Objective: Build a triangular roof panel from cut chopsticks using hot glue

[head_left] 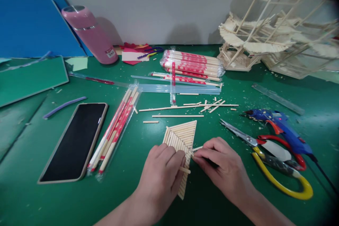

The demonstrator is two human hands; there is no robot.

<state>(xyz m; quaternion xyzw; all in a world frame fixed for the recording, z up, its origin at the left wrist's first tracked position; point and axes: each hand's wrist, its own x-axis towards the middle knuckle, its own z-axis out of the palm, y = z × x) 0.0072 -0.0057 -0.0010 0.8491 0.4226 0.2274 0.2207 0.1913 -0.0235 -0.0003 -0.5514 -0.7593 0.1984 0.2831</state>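
Observation:
A panel of glued wooden sticks (182,136), laid in slanting rows, is gripped by my left hand (160,174), whose fingers fold over its left and middle part. A short stick (185,170) pokes out from between those fingers across the panel. My right hand (221,167) pinches another short wooden stick (197,148) between thumb and fingers, its near end at the panel's right edge. Parts of the panel are hidden under the left hand. Loose sticks (178,116) lie just beyond it on the green table (127,197).
Scissors (265,153) and a blue glue gun (283,123) lie to the right. A phone (74,143) and wrapped chopsticks (116,127) are on the left. Behind stand a pink bottle (91,35), chopstick packs (192,64) and a stick-built model (249,42).

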